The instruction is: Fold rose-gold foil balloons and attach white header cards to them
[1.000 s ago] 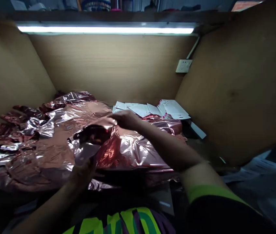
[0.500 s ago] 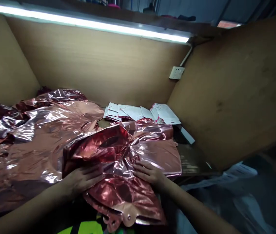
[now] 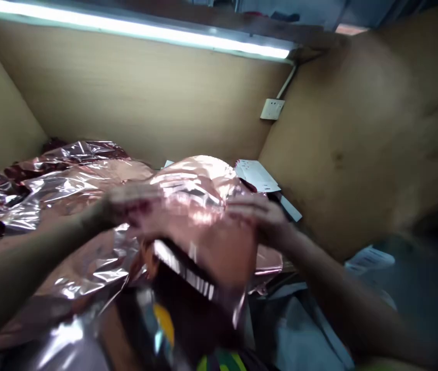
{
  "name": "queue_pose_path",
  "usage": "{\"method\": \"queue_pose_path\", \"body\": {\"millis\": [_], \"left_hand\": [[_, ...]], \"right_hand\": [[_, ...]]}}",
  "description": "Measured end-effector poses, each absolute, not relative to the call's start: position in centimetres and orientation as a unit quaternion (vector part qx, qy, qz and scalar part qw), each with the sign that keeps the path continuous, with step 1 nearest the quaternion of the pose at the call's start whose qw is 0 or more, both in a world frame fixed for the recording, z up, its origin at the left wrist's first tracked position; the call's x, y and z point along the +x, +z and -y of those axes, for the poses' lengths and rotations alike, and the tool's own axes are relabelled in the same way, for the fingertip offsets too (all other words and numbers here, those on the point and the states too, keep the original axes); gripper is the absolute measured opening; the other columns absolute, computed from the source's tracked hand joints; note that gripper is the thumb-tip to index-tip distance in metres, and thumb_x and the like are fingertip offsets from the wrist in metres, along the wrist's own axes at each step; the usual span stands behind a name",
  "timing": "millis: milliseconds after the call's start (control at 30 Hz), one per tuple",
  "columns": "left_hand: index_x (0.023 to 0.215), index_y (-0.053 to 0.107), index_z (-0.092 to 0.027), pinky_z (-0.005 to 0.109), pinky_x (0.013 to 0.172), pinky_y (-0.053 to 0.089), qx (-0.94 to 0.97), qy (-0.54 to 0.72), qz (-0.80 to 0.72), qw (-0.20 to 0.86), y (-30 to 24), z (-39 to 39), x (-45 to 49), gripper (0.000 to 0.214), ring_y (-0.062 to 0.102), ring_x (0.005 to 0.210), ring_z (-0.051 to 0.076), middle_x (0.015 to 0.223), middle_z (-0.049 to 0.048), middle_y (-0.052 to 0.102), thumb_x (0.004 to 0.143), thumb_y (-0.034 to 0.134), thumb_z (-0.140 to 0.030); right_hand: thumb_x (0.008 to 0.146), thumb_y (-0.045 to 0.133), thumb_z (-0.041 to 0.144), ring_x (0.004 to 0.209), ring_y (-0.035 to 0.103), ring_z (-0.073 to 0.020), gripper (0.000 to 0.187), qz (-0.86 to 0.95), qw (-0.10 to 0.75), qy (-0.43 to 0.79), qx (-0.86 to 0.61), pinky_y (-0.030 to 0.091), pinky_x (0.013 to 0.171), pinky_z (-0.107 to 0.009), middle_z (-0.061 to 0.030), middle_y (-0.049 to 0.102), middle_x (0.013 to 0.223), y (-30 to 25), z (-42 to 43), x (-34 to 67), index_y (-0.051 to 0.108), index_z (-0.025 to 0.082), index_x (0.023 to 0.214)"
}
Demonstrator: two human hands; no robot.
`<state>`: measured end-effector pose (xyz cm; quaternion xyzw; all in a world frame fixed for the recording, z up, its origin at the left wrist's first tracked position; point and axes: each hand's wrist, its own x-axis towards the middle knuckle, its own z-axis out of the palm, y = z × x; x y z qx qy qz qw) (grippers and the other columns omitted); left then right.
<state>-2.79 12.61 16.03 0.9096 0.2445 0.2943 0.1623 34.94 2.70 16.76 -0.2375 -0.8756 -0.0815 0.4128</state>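
A shiny rose-gold foil balloon (image 3: 219, 242), flat and crumpled, is lifted in front of me, its near part hanging down and smeared by motion. My left hand (image 3: 136, 203) grips it at the left side, with blurred fingers. At the right side, my right hand (image 3: 257, 214) has its fingers bent over the foil; the thumb is hidden. More of the same rose-gold foil (image 3: 83, 190) lies in a wide, wrinkled heap to the left, close to my left forearm.
White cards (image 3: 257, 175) lie at the back right of the table. Wooden panels (image 3: 145, 98) enclose the back and sides, with a lit tube lamp (image 3: 145, 32) along the top and a socket (image 3: 272, 109) in the corner. Clear plastic bags (image 3: 369, 259) are at the lower right.
Both hands were lying flat on the foil and have risen, lifting the balloon with them. It now covers part of the white cards. The view has shifted slightly.
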Motion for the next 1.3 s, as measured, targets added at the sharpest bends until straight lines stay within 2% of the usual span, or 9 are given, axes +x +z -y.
{"method": "queue_pose_path", "body": {"millis": [133, 267, 433, 533, 633, 867, 1000, 1167, 1300], "left_hand": [[0.135, 0.055, -0.028, 0.04, 0.112, 0.038, 0.981, 0.121, -0.095, 0.12, 7.7, -8.5, -3.4, 0.043, 0.047, 0.133, 0.022, 0.134, 0.0053, 0.06, 0.092, 0.05, -0.022], [0.143, 0.044, -0.025, 0.046, 0.114, 0.033, 0.986, 0.071, -0.135, 0.074, 2.8, -5.3, -3.8, 0.056, 0.041, 0.137, 0.026, 0.143, 0.0085, 0.051, 0.088, 0.049, -0.015], [0.103, 0.068, -0.019, 0.033, 0.087, 0.052, 0.931, 0.169, -0.262, 0.189, 2.7, -3.2, -2.6, 0.031, 0.064, 0.1, 0.021, 0.109, 0.0078, 0.07, 0.093, 0.039, -0.021], [0.078, 0.066, -0.018, 0.031, 0.07, 0.052, 0.847, 0.214, -0.433, 0.221, 2.7, -3.0, -1.5, 0.038, 0.063, 0.075, 0.018, 0.079, 0.0056, 0.067, 0.096, 0.036, -0.034], [0.069, 0.062, -0.018, 0.034, 0.072, 0.052, 0.796, 0.252, -0.523, 0.171, 1.5, -2.9, -0.6, 0.041, 0.062, 0.075, 0.021, 0.073, 0.0065, 0.062, 0.092, 0.043, -0.045], [0.125, 0.056, -0.017, 0.04, 0.085, 0.053, 0.758, 0.262, -0.591, 0.087, -1.9, -2.5, -0.8, 0.045, 0.064, 0.097, 0.026, 0.105, 0.0118, 0.065, 0.093, 0.041, -0.044], [0.136, 0.049, -0.015, 0.045, 0.088, 0.051, 0.774, 0.228, -0.591, -0.019, 0.1, -1.1, -0.3, 0.048, 0.062, 0.101, 0.03, 0.099, 0.013, 0.066, 0.096, 0.038, -0.038], [0.147, 0.038, -0.025, 0.056, 0.116, 0.015, 0.909, 0.17, -0.365, -0.103, 2.7, -0.5, 1.6, 0.071, 0.027, 0.142, 0.036, 0.147, 0.0118, 0.045, 0.085, 0.056, -0.055], [0.148, 0.035, -0.028, 0.048, 0.116, 0.022, 0.95, -0.03, -0.31, -0.022, 1.7, -1.5, 2.5, 0.061, 0.031, 0.142, 0.027, 0.153, 0.0055, 0.039, 0.088, 0.046, -0.022]], "right_hand": [[0.093, 0.056, 0.021, 0.116, 0.058, -0.0227, 0.022, 0.911, 0.336, -0.04, -0.236, 0.052, 0.092, -0.039, -0.013, 0.064, 0.115, 6.0, 1.4, 35.0, 0.065, 0.02, 0.113], [0.094, 0.054, 0.026, 0.115, 0.058, -0.0231, 0.028, 0.906, 0.319, 0.014, -0.277, 0.05, 0.094, -0.041, -0.0133, 0.066, 0.113, -0.3, 2.5, 35.4, 0.062, 0.019, 0.12], [0.098, 0.041, 0.033, 0.094, 0.065, -0.0191, 0.029, 0.852, 0.355, 0.128, -0.363, 0.052, 0.082, -0.034, -0.0101, 0.07, 0.101, 0.1, 2.1, 35.3, 0.064, 0.02, 0.112], [0.099, 0.038, 0.04, 0.068, 0.06, -0.0172, 0.04, 0.754, 0.364, 0.122, -0.533, 0.046, 0.063, -0.028, -0.0054, 0.064, 0.071, 0.6, 1.8, 34.8, 0.065, 0.019, 0.077], [0.096, 0.045, 0.047, 0.065, 0.057, -0.0182, 0.043, 0.685, 0.344, 0.097, -0.635, 0.041, 0.062, -0.029, -0.0043, 0.06, 0.064, 0.3, 1.7, 34.4, 0.064, 0.019, 0.069], [0.093, 0.047, 0.043, 0.092, 0.061, -0.0253, 0.034, 0.608, 0.365, 0.09, -0.699, 0.046, 0.083, -0.037, -0.0089, 0.07, 0.092, -0.6, 1.8, 34.5, 0.07, 0.019, 0.101], [0.094, 0.046, 0.039, 0.098, 0.06, -0.0255, 0.035, 0.602, 0.352, 0.087, -0.712, 0.047, 0.088, -0.039, -0.0091, 0.07, 0.103, -0.6, 1.6, 34.0, 0.066, 0.02, 0.116], [0.094, 0.046, 0.032, 0.099, 0.061, -0.0262, 0.033, 0.627, 0.319, 0.069, -0.707, 0.047, 0.091, -0.041, -0.0118, 0.069, 0.105, -0.8, 1.0, 34.5, 0.064, 0.017, 0.118], [0.094, 0.049, 0.029, 0.094, 0.063, -0.0266, 0.032, 0.653, 0.297, 0.05, -0.695, 0.048, 0.087, -0.041, -0.0139, 0.07, 0.1, 0.7, 1.2, 35.0, 0.064, 0.015, 0.118]]}}
